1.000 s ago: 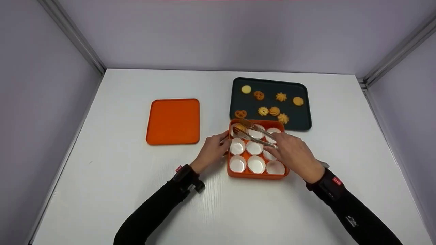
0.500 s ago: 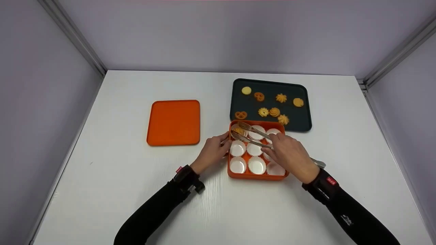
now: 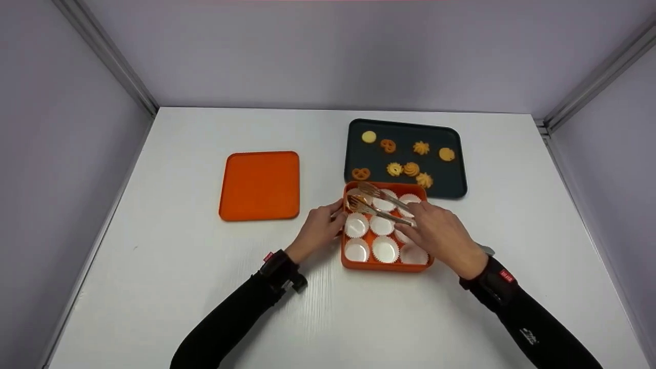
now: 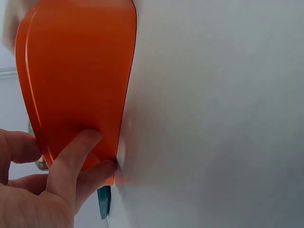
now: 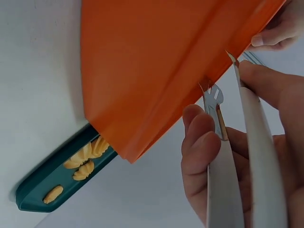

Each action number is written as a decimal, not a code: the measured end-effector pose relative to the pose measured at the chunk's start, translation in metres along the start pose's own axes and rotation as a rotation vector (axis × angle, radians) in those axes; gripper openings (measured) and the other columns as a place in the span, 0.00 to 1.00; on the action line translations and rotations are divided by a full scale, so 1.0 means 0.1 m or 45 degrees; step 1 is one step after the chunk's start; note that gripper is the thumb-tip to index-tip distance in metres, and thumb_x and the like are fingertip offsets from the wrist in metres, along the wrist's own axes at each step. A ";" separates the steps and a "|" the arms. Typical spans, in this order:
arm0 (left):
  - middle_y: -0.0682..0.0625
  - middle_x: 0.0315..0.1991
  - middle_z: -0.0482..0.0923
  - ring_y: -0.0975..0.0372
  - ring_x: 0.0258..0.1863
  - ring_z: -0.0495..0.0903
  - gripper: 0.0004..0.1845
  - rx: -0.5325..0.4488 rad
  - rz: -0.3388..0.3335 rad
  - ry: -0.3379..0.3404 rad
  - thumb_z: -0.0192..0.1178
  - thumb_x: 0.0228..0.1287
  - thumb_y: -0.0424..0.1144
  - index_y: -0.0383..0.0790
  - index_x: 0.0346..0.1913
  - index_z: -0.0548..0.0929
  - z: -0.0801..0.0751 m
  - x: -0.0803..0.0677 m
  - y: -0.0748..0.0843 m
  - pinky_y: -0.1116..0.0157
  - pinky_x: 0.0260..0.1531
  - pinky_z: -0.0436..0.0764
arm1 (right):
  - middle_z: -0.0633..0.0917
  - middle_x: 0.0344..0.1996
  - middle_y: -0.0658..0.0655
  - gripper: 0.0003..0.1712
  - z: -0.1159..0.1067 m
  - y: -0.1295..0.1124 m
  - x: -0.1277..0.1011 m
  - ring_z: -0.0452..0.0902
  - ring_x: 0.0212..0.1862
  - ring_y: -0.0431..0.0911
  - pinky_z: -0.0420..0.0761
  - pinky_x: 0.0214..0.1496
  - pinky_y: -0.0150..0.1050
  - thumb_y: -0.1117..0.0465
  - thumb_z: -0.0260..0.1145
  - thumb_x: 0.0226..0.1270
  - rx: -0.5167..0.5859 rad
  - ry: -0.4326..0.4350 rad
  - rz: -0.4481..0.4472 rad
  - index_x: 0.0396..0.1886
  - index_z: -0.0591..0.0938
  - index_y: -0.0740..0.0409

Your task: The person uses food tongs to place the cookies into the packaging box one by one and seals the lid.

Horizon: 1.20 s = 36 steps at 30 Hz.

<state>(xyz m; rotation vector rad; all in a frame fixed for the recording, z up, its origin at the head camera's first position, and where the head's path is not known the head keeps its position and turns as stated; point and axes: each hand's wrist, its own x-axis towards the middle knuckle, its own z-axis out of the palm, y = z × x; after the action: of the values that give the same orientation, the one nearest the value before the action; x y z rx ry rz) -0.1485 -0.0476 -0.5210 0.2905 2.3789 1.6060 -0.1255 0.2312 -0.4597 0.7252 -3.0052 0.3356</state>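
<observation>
An orange box [image 3: 388, 267] holds white paper cups [image 3: 385, 249] in rows. My left hand [image 3: 319, 225] holds its left side, fingertips against the outer wall [image 4: 76, 71] and one at the rim in the left wrist view. In my right hand [image 3: 443, 233] I grip metal tongs [image 3: 385, 214] from above. Their slotted ends straddle the back left cup, where a golden cookie [image 3: 363, 198] shows partly behind them. Between the two arms of the tongs there is a gap, also seen at the pale handles [image 5: 225, 185] in the right wrist view.
Behind the box, partly overlapped by it, lies a dark green tray [image 3: 438, 179] with pretzels [image 3: 361, 174], swirl cookies [image 3: 411, 169] and round biscuits [image 3: 447, 154]. A square orange tray [image 3: 260, 185] lies to the left on the white table [image 3: 318, 318].
The tongs and my right hand shifted slightly left, then back right, staying over the back left cup. The golden cookie there shows less now. My left hand stays on the box.
</observation>
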 end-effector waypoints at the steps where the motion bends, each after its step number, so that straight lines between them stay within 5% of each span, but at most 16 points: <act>1: 0.39 0.66 0.77 0.61 0.43 0.86 0.27 -0.007 -0.004 0.001 0.52 0.80 0.38 0.32 0.76 0.67 0.00 0.00 0.00 0.67 0.38 0.88 | 0.84 0.36 0.60 0.31 -0.02 0.01 -0.02 0.79 0.33 0.51 0.86 0.36 0.48 0.48 0.75 0.67 0.011 0.003 -0.001 0.57 0.80 0.66; 8: 0.38 0.68 0.76 0.57 0.53 0.85 0.27 -0.065 -0.001 -0.015 0.52 0.81 0.37 0.30 0.76 0.66 0.01 -0.01 0.00 0.65 0.44 0.88 | 0.87 0.43 0.64 0.32 -0.16 0.15 -0.11 0.83 0.38 0.54 0.88 0.42 0.52 0.45 0.71 0.71 0.055 0.091 0.045 0.60 0.80 0.67; 20: 0.39 0.70 0.74 0.57 0.60 0.82 0.27 -0.070 0.005 -0.026 0.52 0.81 0.38 0.31 0.77 0.65 0.01 -0.03 0.00 0.64 0.48 0.87 | 0.87 0.42 0.69 0.31 -0.23 0.56 -0.09 0.84 0.35 0.58 0.88 0.36 0.55 0.50 0.74 0.69 0.073 0.255 0.159 0.57 0.81 0.73; 36: 0.40 0.70 0.73 0.58 0.61 0.81 0.28 -0.066 -0.025 -0.024 0.52 0.81 0.39 0.31 0.77 0.64 0.02 0.00 -0.03 0.65 0.48 0.87 | 0.76 0.21 0.59 0.22 -0.15 1.08 -0.18 0.70 0.22 0.51 0.70 0.19 0.42 0.53 0.75 0.68 0.027 0.277 0.297 0.40 0.83 0.72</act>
<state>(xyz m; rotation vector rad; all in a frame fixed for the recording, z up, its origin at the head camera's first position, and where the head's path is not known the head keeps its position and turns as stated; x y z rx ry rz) -0.1475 -0.0471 -0.5243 0.2702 2.3148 1.6454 -0.1591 0.3361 -0.4682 0.3135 -2.8828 0.4239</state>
